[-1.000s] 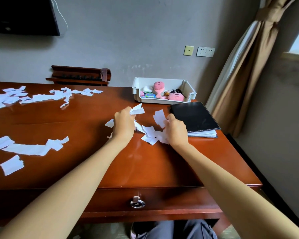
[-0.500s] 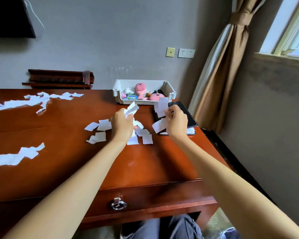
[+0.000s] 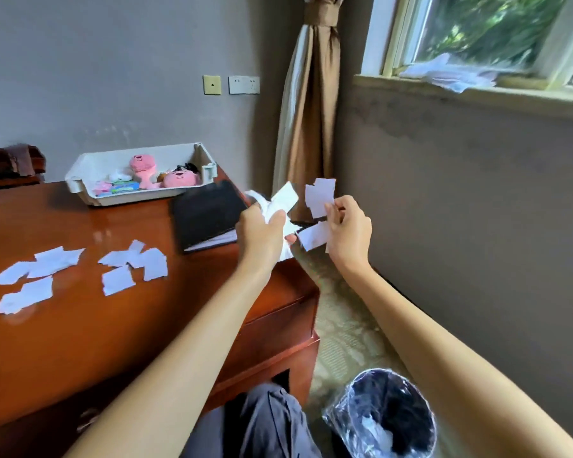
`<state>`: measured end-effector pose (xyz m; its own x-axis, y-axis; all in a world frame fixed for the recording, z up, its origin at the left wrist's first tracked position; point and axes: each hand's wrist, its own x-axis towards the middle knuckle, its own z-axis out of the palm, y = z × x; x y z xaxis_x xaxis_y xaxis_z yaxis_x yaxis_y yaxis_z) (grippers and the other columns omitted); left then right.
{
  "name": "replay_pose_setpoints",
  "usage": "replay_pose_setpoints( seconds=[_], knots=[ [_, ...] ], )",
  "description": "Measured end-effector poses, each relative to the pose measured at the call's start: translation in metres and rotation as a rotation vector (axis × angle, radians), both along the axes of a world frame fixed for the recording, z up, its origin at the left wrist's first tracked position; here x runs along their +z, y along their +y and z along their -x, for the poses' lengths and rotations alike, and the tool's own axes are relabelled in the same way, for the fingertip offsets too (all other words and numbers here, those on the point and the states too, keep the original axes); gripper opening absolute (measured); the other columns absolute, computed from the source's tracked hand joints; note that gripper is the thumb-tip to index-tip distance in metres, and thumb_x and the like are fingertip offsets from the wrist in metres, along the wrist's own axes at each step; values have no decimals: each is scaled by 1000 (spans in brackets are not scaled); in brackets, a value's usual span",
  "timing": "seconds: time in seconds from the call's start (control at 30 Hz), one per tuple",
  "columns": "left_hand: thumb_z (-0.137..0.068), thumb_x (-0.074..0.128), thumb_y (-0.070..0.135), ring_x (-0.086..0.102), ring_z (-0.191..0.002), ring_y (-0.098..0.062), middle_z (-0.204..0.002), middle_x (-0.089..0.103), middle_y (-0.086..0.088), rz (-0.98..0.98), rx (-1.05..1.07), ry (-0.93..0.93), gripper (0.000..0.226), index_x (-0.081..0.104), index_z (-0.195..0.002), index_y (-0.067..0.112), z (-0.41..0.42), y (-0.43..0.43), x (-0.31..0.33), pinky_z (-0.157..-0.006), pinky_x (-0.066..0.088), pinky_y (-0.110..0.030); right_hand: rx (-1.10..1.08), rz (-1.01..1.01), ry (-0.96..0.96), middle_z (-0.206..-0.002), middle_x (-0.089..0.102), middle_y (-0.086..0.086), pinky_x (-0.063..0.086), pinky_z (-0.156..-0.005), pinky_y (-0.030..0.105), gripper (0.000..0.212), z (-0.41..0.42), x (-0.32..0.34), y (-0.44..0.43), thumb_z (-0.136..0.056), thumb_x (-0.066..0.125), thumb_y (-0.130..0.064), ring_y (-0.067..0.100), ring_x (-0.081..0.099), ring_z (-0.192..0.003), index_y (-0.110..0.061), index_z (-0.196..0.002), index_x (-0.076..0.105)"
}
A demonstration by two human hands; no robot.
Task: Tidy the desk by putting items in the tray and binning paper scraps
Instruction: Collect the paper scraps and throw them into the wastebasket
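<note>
My left hand (image 3: 262,234) grips a bunch of white paper scraps (image 3: 283,200) in the air over the desk's right end. My right hand (image 3: 349,231) pinches a few more scraps (image 3: 318,196) just past the desk edge, above the floor. Several loose scraps (image 3: 133,264) still lie on the brown desk (image 3: 80,325). The white tray (image 3: 90,161) at the back holds pink plush toys (image 3: 179,178) and small items. A black bin (image 3: 382,416) with a clear liner stands on the floor at lower right, below my right forearm.
A black notebook (image 3: 209,211) lies on the desk between the tray and my hands. A tied brown curtain (image 3: 308,127) hangs in the corner. The grey wall and window sill (image 3: 477,94) with papers on it close the right side.
Both hands lifted off the desk with scraps and swung right, past the desk edge. The view turned right and the bin came into sight.
</note>
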<state>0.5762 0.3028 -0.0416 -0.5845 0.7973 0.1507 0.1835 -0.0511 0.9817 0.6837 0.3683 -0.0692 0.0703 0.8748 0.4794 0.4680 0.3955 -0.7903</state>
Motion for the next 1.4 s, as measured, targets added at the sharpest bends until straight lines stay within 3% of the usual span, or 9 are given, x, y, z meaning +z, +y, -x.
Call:
replay_pose_setpoints(
  seconds=[0.17, 0.3, 0.43, 0.5, 0.7, 0.87, 0.97, 1.13, 1.4],
  knots=[
    [-86, 49, 6, 58, -44, -14, -70, 54, -9, 55, -234, -68, 24, 46, -65, 16, -90, 34, -36, -53, 47, -28, -150, 107, -11, -68, 53, 9, 30, -58, 31, 22, -90, -42, 13, -96, 44, -17, 25, 39, -64, 0, -85, 50],
    [-82, 46, 5, 51, -54, -21, -64, 48, -12, 199, -353, -25, 22, 40, -62, 9, -152, 61, -89, -47, 40, -23, -269, 212, -85, -68, 54, 11, 29, -59, 31, 18, -150, -87, 19, -96, 42, -13, 24, 38, -63, -6, -80, 45],
    [-87, 44, 1, 45, -28, 5, -60, 32, -1, 395, -421, 31, 27, 34, -64, 9, -195, 80, -148, -33, 28, -12, -351, 366, -185, -73, 61, 21, 27, -57, 32, 17, -191, -147, 26, -96, 39, -12, 26, 39, -62, -2, -88, 50],
    [-89, 44, 1, 48, -33, 11, -61, 38, 0, 467, -454, 43, 19, 41, -70, 5, -209, 86, -175, -36, 34, -8, -364, 456, -227, -69, 56, 18, 26, -54, 32, 17, -204, -177, 26, -96, 37, -13, 27, 39, -62, -2, -90, 50],
    [-92, 43, 0, 65, -76, -31, -104, 60, -28, 694, -500, 99, 9, 49, -86, 2, -235, 114, -257, -34, 36, -6, -377, 712, -306, -68, 50, 14, 27, -57, 33, 14, -226, -267, 36, -94, 35, -7, 27, 38, -63, -2, -86, 46],
    [-92, 43, -2, 61, -100, -40, -94, 53, -16, 885, -501, 107, 17, 56, -102, -6, -243, 130, -327, -46, 41, -6, -373, 907, -290, -63, 45, 9, 27, -59, 33, 13, -230, -331, 46, -92, 33, -6, 26, 37, -66, -8, -80, 38],
    [-91, 41, -6, 56, -88, -28, -86, 48, -9, 974, -515, 105, 17, 52, -102, 1, -242, 138, -369, -37, 39, -9, -342, 1005, -310, -58, 38, 4, 27, -59, 33, 13, -233, -365, 50, -95, 33, -9, 28, 40, -68, -7, -85, 42],
    [-88, 39, -3, 63, -98, -36, -111, 62, -20, 1172, -559, 167, 28, 55, -111, -3, -235, 142, -422, -81, 53, -39, -252, 1108, -379, -89, 62, 26, 31, -61, 34, 18, -234, -415, 52, -98, 36, -14, 38, 55, -81, 1, -98, 47],
    [-89, 50, 2, 53, -119, -33, -135, 51, -15, 1291, -671, 214, 39, 47, -128, 3, -230, 136, -443, -95, 47, -36, -231, 1231, -344, -106, 66, 25, 42, -70, 33, 29, -233, -451, 46, -93, 39, -5, 39, 60, -97, -3, -114, 59]
  ],
)
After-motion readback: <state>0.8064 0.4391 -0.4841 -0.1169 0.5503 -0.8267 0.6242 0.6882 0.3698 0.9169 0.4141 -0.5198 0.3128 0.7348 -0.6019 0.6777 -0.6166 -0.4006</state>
